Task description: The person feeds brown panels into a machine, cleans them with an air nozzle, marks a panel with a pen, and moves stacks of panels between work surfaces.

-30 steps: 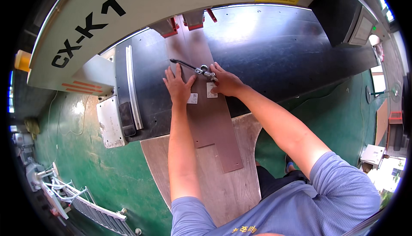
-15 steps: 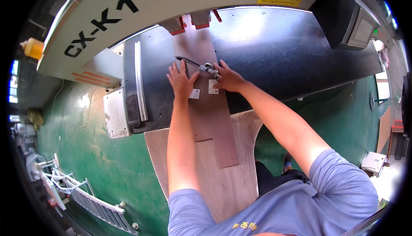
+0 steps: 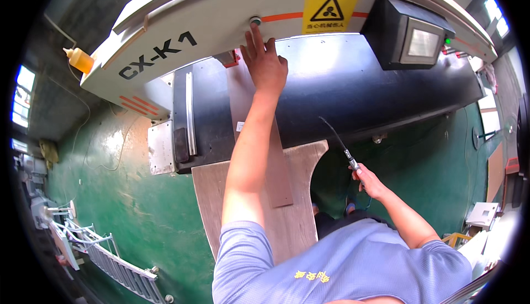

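My left hand [image 3: 266, 64] reaches up to the machine's front, its index finger on a round green button [image 3: 255, 20]. The other fingers are spread and hold nothing. A brown board [image 3: 280, 180] lies lengthwise under my left arm, its far end beneath the machine's beam by a red-edged clamp [image 3: 227, 60]. One small white label [image 3: 239, 127] shows on it; my forearm covers part of the board. Down on the right, away from the board, my right hand [image 3: 369, 180] is wrapped round an air blow gun [image 3: 349, 158], its thin curved nozzle pointing up and left.
The machine's black table [image 3: 331, 97] spans the middle. Below it stands a wood-grain support top [image 3: 212, 193] with a curved right edge. A control box with a screen [image 3: 422, 43] sits at upper right. A folded ladder [image 3: 118, 260] lies on the green floor at lower left.
My left hand has left the board and risen to the button. My right hand has drawn back to the lower right with the air blow gun, off the board.
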The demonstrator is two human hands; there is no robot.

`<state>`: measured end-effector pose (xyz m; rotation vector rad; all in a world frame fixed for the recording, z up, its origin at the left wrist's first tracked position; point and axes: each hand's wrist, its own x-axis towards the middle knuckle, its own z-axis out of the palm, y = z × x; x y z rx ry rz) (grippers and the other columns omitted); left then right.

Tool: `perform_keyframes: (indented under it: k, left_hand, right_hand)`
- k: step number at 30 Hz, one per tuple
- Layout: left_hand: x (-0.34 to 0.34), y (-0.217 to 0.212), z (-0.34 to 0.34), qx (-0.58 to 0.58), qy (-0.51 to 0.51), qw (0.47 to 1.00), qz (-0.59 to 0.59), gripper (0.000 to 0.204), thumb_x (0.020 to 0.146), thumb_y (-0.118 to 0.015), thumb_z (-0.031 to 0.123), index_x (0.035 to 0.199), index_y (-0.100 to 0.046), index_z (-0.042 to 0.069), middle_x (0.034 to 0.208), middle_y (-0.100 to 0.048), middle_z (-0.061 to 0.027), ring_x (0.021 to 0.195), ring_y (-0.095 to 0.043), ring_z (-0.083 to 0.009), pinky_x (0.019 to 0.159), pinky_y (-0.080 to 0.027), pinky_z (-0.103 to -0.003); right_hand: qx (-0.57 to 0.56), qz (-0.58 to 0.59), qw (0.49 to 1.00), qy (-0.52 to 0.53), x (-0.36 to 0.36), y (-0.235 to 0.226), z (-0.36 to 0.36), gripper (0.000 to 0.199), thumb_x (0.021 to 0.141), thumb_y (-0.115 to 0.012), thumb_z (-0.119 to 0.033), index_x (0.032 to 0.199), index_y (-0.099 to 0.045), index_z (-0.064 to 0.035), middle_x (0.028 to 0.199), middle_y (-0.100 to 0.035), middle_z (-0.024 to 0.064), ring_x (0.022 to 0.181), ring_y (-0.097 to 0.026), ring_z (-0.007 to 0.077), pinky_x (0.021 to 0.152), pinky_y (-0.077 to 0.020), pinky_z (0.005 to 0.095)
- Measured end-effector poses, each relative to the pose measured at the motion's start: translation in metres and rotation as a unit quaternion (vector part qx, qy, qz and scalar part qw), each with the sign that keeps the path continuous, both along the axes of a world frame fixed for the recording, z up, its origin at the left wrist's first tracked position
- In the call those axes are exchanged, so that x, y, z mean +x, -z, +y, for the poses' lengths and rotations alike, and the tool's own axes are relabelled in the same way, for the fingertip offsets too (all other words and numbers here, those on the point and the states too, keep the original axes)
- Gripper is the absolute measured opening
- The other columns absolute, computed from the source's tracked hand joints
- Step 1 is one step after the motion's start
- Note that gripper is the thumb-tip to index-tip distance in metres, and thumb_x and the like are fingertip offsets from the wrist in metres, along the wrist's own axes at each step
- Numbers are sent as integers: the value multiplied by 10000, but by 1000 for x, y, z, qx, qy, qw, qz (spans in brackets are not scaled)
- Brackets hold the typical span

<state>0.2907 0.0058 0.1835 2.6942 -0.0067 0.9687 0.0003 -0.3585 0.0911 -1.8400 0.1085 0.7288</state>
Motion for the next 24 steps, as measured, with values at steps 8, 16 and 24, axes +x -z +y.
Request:
perform_keyframes:
  k: [8, 16, 24]
  left_hand:
    - [-6, -19, 43, -109, 148, 981, 56, 515, 869, -731, 192, 1364, -697, 54, 1668, -394, -211, 1429, -518, -396, 1199, -417, -443]
    - [-171, 199, 115, -124, -31, 970, 207, 735, 900, -787, 357, 1534, -517, 100, 1662, -371, -267, 1487, -407, -487, 1209, -375, -554]
    - [-329, 274, 100, -219, -61, 941, 250, 811, 904, -781, 289, 1613, -426, 121, 1673, -403, -200, 1560, -338, -432, 1280, -277, -553]
  right_hand:
    - [-35, 48, 998, 29, -30, -23, -7, 419, 1085, -627, -346, 1388, -564, -64, 934, -632, 21, 784, -663, 114, 528, -531, 277]
    - [-59, 16, 998, -14, -31, -18, 7, 336, 1064, -658, -316, 1269, -642, -50, 764, -582, 4, 597, -553, 102, 522, -466, 312]
    - [0, -15, 967, 254, -5, -10, -63, 378, 1102, -587, -284, 1440, -626, -120, 706, -521, -42, 511, -465, 53, 437, -403, 242]
